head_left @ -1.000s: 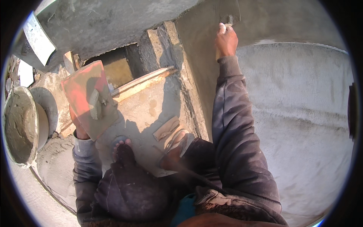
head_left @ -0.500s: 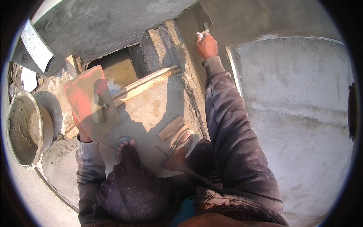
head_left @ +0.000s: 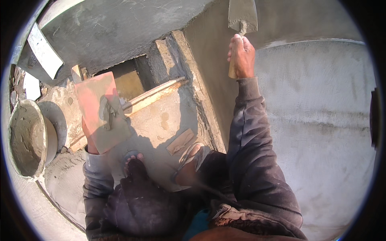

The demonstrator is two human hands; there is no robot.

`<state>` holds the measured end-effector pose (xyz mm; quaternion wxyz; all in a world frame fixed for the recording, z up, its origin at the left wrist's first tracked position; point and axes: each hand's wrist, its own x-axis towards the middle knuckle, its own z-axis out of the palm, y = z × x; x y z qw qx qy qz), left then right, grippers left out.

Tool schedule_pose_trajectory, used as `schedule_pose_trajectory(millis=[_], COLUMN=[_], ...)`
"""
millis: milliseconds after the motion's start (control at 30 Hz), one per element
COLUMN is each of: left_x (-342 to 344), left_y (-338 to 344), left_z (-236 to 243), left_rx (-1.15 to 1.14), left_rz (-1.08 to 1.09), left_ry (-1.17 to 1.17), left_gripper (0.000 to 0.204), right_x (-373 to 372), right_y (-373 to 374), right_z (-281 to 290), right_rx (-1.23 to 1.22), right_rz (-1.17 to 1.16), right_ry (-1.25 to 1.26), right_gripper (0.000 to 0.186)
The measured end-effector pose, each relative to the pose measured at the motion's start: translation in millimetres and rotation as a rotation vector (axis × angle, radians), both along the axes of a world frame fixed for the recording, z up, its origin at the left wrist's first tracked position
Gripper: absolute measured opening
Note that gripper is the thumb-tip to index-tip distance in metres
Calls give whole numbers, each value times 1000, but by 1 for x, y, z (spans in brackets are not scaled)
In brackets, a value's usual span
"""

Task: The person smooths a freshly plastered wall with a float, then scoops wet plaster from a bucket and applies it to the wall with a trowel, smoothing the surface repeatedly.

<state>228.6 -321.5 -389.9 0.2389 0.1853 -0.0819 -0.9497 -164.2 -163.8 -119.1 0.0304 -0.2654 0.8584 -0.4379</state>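
My right hand [head_left: 242, 56] is wrapped round the wooden handle of a trowel [head_left: 243, 18]. Its blade points away from me and lies against or close over the smooth grey plaster at the top; I cannot tell if it touches. Low on the left, my left hand [head_left: 91, 140] holds up a red, cement-smeared mortar board [head_left: 94, 86] from below, most of its fingers hidden under it. A small lump of wet mortar [head_left: 107, 114] sits on the board.
A bucket of wet mortar [head_left: 28, 138] stands at the left. Beyond the board, an opening [head_left: 128, 78] in the floor is edged by a wooden plank [head_left: 155, 94]. A loose flat piece of wood [head_left: 181, 141] lies by my right foot. Pale plastered wall [head_left: 313, 120] fills the right.
My right hand has moved right and slightly nearer with the trowel, whose blade now shows fully face-on. The mortar board has shifted slightly right and down.
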Motion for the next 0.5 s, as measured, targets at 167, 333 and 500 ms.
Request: schedule_pose_trajectory(millis=[167,333,500], left_x=[-50,-60,-60], left_y=[-5,13,21], left_z=[58,36,68], left_rx=[-496,-722,-422], left_rz=[-157,-107,-158], left_ry=[78,32,-5], left_gripper=[50,42,38], right_x=[96,145,118], right_y=[39,8,39], right_z=[-17,-44,-39], right_rx=[-114,29,332], right_rz=[677,1015,960], right_ry=[-915,-1011,-1066], right_gripper=[39,45,46])
